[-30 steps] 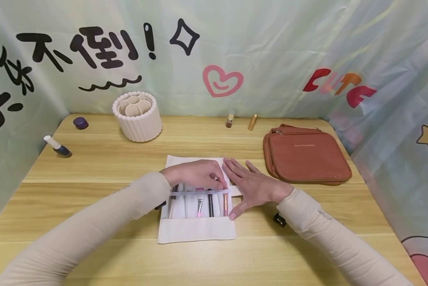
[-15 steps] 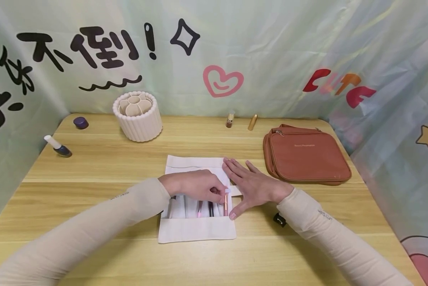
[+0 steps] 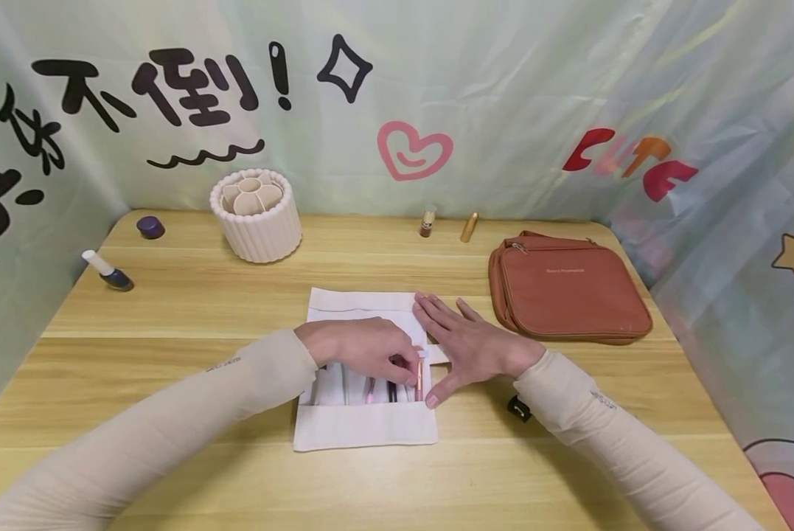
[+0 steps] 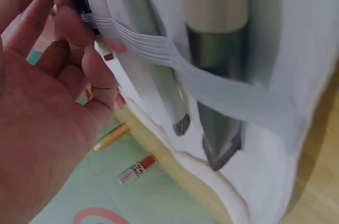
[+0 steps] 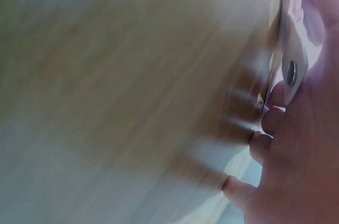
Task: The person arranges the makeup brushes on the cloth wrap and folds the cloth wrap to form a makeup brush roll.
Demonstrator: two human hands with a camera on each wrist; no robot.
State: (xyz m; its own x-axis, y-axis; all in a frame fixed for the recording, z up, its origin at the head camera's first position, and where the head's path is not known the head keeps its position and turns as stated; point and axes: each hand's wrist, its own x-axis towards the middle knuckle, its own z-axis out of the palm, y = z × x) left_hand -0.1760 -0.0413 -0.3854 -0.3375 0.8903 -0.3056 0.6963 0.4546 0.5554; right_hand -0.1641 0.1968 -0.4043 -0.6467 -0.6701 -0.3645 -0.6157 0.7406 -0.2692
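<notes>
The white canvas brush roll (image 3: 363,424) lies open at the table's (image 3: 171,310) centre, flat, with a lower pocket and a white elastic band (image 4: 222,83) across its width; no writing shows on it. Several brushes (image 3: 390,389) stand in a row under the band, a pink-handled one (image 3: 419,383) at the right end. The left hand (image 3: 363,346) curls over the row, fingertips (image 4: 98,83) pinching the band near that end. The right hand (image 3: 466,343) lies flat at the roll's 3 o'clock edge, fingers straight, pressing it down.

At 2 o'clock sits a brown zip bag (image 3: 565,291) with small, unreadable print. At 11 o'clock stands a ribbed cream holder (image 3: 256,217); at 10 o'clock a nail polish bottle (image 3: 108,273). The backdrop (image 3: 503,88) reads "不倒!" and "CUTE".
</notes>
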